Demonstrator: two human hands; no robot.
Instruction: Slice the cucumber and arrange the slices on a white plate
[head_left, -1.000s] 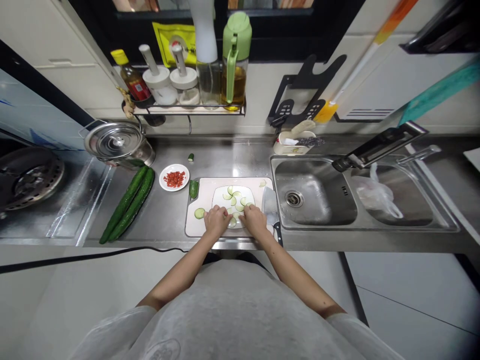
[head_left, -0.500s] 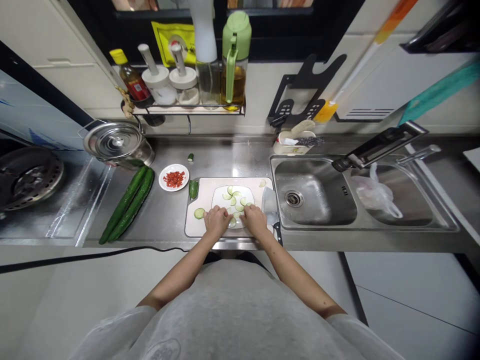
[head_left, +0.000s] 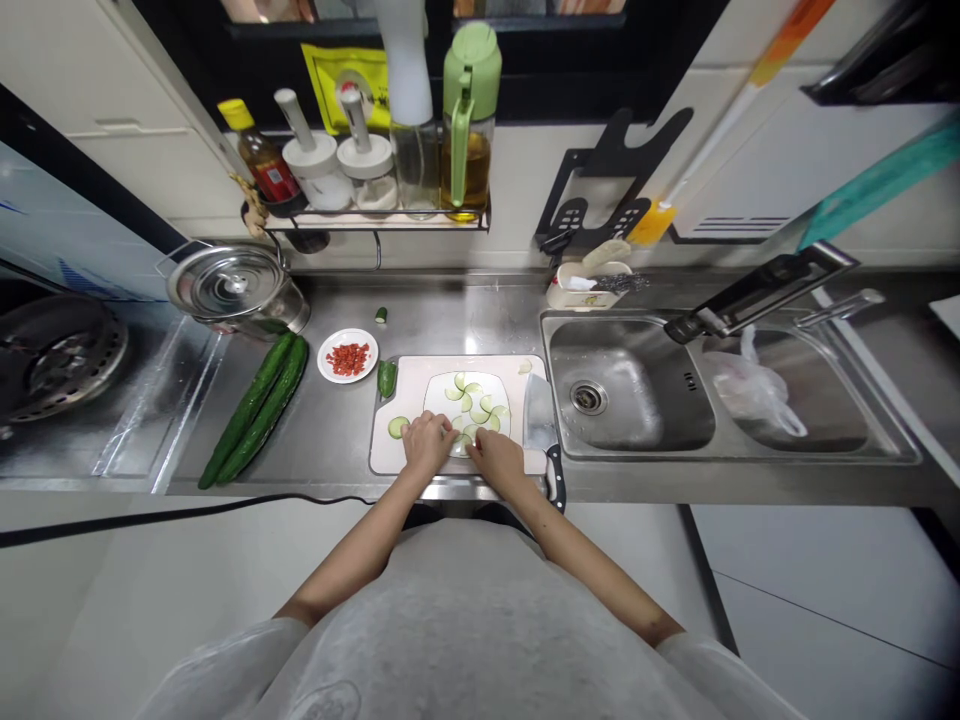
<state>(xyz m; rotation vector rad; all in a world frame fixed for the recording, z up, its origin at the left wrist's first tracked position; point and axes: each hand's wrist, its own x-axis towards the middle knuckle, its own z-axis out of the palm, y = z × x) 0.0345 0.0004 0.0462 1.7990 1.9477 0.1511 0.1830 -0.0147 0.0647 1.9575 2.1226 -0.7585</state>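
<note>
A white square plate (head_left: 436,388) lies on the pale cutting board (head_left: 385,456), with several thin half-moon cucumber slices (head_left: 468,402) arranged on it. My left hand (head_left: 429,443) is over the plate's lower left corner, fingers curled and thumb close to the index; whatever is between the tips is hidden. Opposite it, my right hand (head_left: 498,460) pinches at a cucumber slice near the plate's lower edge. A round cucumber slice (head_left: 397,427) lies by my left hand. To the right, a cleaver (head_left: 538,412) rests along the board's edge, its black handle towards me.
A cut cucumber piece (head_left: 387,378) touches the board's upper left. Farther left are a small plate (head_left: 322,368) of chopped red bits, two whole cucumbers (head_left: 259,415) and a steel pot (head_left: 240,285). The double sink (head_left: 630,390) lies right; a condiment rack (head_left: 375,220) hangs behind.
My right hand has moved left and slightly towards me, nearer my left hand, uncovering slices on the plate's right side. My left hand has shifted slightly left.
</note>
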